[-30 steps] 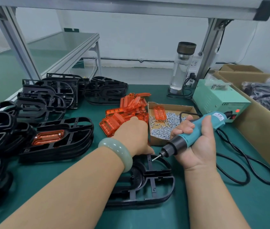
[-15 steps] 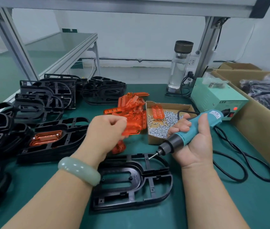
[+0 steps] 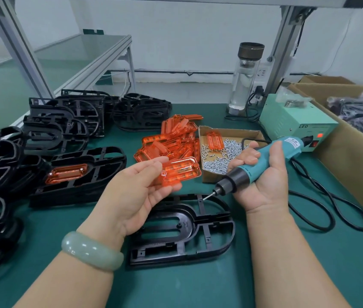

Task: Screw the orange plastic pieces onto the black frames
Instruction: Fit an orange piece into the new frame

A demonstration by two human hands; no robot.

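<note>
Your left hand [image 3: 136,196] pinches orange piece [image 3: 179,172] between thumb and fingers, above near black frame [image 3: 189,225]. Your right hand [image 3: 264,185] grips screwdriver [image 3: 291,146], bit just over frame's far edge. Risks: piece seated off its holes, so screws go in crooked; bit gouging frame.

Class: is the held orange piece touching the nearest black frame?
Apart. Head view: left hand holds the orange piece; mat shows between it and the frame.
</note>
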